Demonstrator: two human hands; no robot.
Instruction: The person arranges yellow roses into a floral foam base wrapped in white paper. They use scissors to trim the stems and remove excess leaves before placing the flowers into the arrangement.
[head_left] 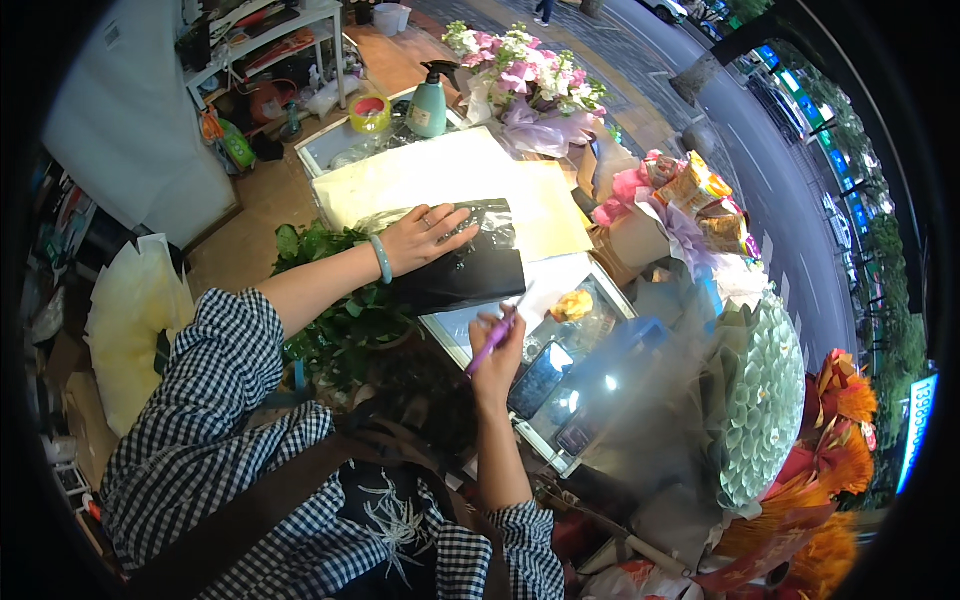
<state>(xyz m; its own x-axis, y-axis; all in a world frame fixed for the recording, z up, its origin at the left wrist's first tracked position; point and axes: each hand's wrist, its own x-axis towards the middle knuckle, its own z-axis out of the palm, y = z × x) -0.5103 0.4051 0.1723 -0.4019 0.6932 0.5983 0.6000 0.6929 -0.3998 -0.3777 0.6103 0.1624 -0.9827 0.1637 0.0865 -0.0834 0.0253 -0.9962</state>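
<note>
My left hand (425, 240) lies flat with its fingers spread on a shiny black plastic sheet (465, 278). Under and beyond this sheet are cream paper sheets (420, 175), spread over the glass-topped table (462, 332). Closer to me and to the right, my right hand (497, 372) is closed around a slim purple-handled tool (488, 348). Its far end is lost against a bright white patch, so its kind does not show. A phone (541, 378) lies on the glass just right of that hand, with a crumpled yellow piece (572, 305) beyond it.
A roll of tape (370, 113) and a green pump bottle (428, 110) stand at the table's far end. Leafy green stems (340, 345) crowd its left side. Wrapped bouquets (762, 410) line the right, and a pink-and-white bouquet (525, 75) stands at the back.
</note>
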